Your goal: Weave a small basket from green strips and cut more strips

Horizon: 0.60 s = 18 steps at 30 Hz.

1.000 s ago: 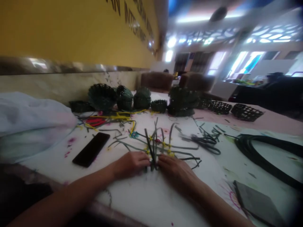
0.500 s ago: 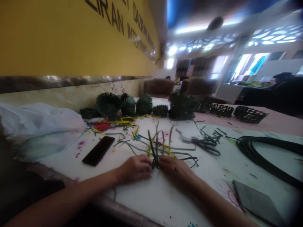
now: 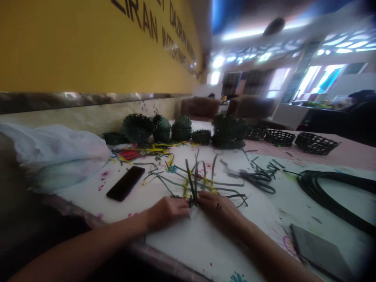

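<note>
A flat openwork piece of dark green strips (image 3: pixel 192 184), tied at several crossings with yellow bits, lies on the flowered cloth in front of me. Some of its strips stand upright and others spread sideways. At its near edge, my left hand (image 3: pixel 169 210) is closed, fingertips pinching the strips from the left. Opposite it, my right hand (image 3: pixel 219 207) has its fingers pressed together on the strips at the base of the upright ones. The fingertips nearly meet, and they hide the exact grip points.
Several dark green woven baskets (image 3: pixel 229 132) line the back. A phone (image 3: pixel 125 183) and a white plastic bag (image 3: pixel 58 156) lie left, yellow and red strips (image 3: pixel 132 154) behind. Rightward are cut strips (image 3: pixel 258 180), a large strip coil (image 3: pixel 311 192) and a grey flat slab (image 3: pixel 320 250).
My left hand's fingers have drawn closer together on the near edge of the woven piece. My right hand stays almost in place. The camera view has shifted slightly.
</note>
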{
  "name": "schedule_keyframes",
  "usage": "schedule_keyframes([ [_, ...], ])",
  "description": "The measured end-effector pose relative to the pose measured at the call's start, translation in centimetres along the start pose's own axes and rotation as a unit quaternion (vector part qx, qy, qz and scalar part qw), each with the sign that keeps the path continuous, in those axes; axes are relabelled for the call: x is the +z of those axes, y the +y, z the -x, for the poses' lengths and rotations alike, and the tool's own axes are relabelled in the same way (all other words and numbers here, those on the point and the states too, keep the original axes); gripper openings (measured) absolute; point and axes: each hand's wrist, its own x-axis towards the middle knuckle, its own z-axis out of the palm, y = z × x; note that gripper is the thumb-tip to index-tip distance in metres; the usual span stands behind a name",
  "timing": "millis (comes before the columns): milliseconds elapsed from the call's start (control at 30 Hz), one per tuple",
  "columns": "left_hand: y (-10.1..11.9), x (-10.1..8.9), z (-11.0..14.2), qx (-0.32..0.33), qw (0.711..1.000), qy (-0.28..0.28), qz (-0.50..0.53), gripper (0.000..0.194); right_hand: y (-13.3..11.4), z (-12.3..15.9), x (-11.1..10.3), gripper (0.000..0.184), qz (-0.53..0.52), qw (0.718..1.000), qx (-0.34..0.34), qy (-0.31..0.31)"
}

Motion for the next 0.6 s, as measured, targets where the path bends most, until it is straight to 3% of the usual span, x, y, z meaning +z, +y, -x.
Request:
schedule_keyframes([
  [167, 0.6, -0.7, 0.1, 0.002, 0.998, 0.025, -0.05, 0.019, -0.3, 0.1, -0.3, 0.031, -0.001, 1.0, -0.013, 0.013],
  [300, -0.5, -4.1, 1.0, -0.021, 0.998, 0.055, -0.034, 0.02, -0.1, 0.1, -0.1, 0.03, 0.0, 1.0, -0.025, 0.016],
  [400, -4.3, -8.2, 3.1, -0.123, 0.987, 0.087, -0.057, 0.019, 0.2, 0.1, 0.2, 0.031, 0.003, 0.999, -0.027, 0.023],
  [433, -6.1, -9.6, 4.1, -0.183, 0.973, 0.109, -0.089, 0.02, 0.2, 0.1, 0.2, 0.031, 0.004, 0.999, -0.026, 0.026],
  [533, -12.0, -13.4, 8.2, -0.392, 0.894, 0.127, -0.176, 0.024, 0.0, 0.1, 0.0, 0.031, 0.003, 0.999, -0.027, 0.029],
  [600, -15.2, -15.2, 11.0, -0.487, 0.846, 0.079, -0.2, 0.023, -0.1, 0.2, -0.1, 0.032, 0.001, 0.999, -0.029, 0.026],
])
